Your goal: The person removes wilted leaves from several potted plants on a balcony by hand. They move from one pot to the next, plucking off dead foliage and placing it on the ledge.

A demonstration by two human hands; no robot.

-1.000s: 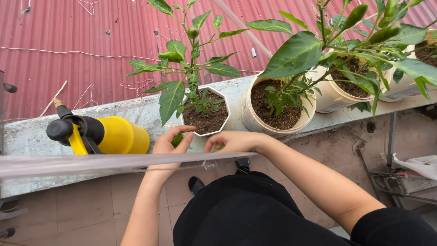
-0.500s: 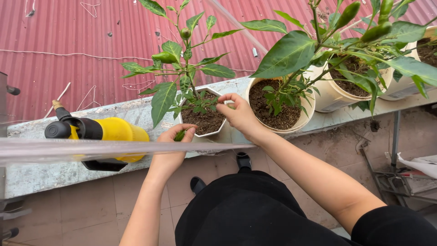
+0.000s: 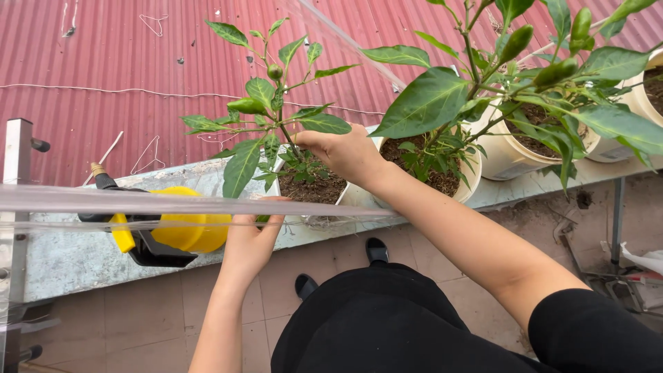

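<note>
On the ledge [image 3: 83,255], a small pot [image 3: 314,190] holds a pepper plant [image 3: 276,117]. Right hand [image 3: 345,153] pinches the stem base over the soil, fingers narrow. Left hand [image 3: 252,238] cups the pot's rim at 7 o'clock. Yellow sprayer [image 3: 183,231] lies at 9 o'clock; bigger pot [image 3: 428,169] at 3 o'clock.

Soft, even daylight with faint shadows, a pale glare streak on the clear strip [image 3: 173,204], sharp focus throughout

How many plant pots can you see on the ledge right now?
4: the small pot between the hands, a cream pot beside it, another further right, and one cut by the right edge; more may be out of frame.
</note>
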